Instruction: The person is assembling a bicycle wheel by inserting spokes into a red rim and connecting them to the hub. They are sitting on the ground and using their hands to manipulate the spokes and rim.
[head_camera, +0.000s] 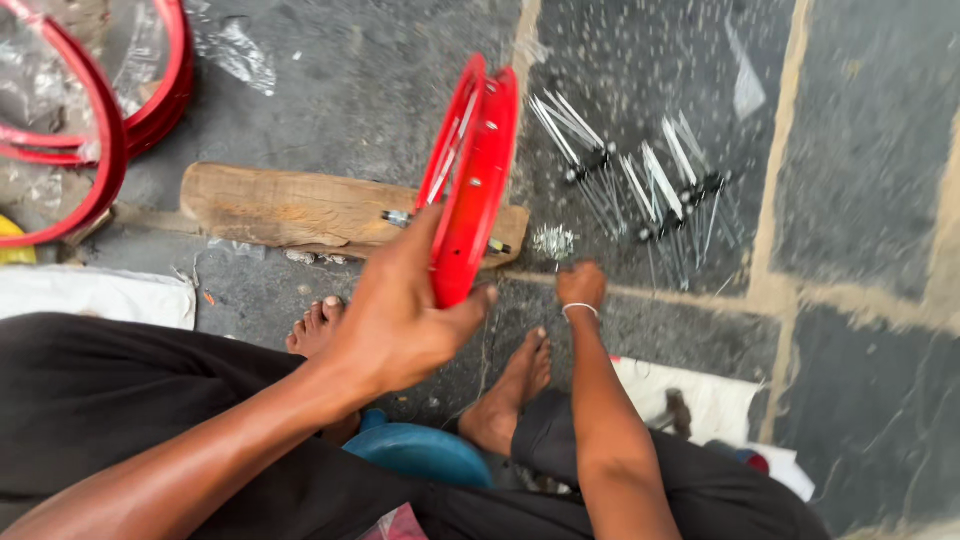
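Over stone floor (860, 200), left hand (400, 310) holds red rim (470, 180) upright, edge-on.

Grey stone floor (860, 200) — wooden plank (300, 205), spoke bundles (640, 180), red rims (150, 90).

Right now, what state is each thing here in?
Red wheel rim: upright on edge, gripped by left hand.
Right hand: fist-like, down at the floor by small metal bits.
Spokes: bundled, lying on the floor.
Wooden plank: lying flat.
Other red rims: stacked.
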